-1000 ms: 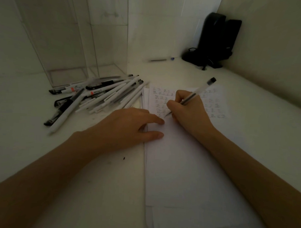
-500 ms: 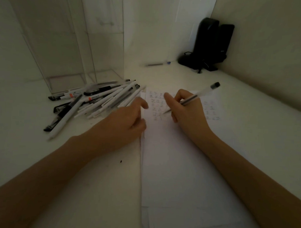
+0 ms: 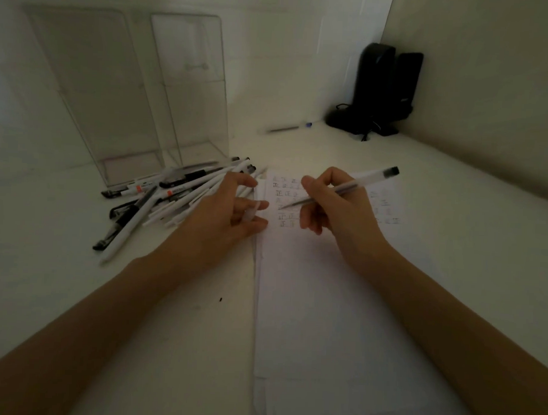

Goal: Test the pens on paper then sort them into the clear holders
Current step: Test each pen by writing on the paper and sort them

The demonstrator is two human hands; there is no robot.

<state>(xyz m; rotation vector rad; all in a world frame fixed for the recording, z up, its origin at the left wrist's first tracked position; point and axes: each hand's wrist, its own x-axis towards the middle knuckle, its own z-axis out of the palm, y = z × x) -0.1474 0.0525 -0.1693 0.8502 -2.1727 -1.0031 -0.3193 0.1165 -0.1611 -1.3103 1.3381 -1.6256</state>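
Note:
My right hand (image 3: 337, 215) grips a clear pen (image 3: 360, 182) with a black end, its tip just above rows of test marks on the white paper (image 3: 325, 302). My left hand (image 3: 222, 218) hovers at the paper's left edge with curled fingers and pinches what looks like a small clear pen cap (image 3: 250, 211). A pile of white and black pens (image 3: 173, 194) lies just left of that hand. Behind the pile stand two tall clear holders, one on the left (image 3: 93, 92) and one on the right (image 3: 193, 80); both look empty.
A single pen with a blue tip (image 3: 284, 129) lies far back on the white desk. A black device with cables (image 3: 382, 90) fills the back right corner. A wall (image 3: 487, 106) runs close along the right side.
My left hand has lifted off the paper, moved left toward the pen pile and curled its fingers. My right hand has raised the pen tip off the marks.

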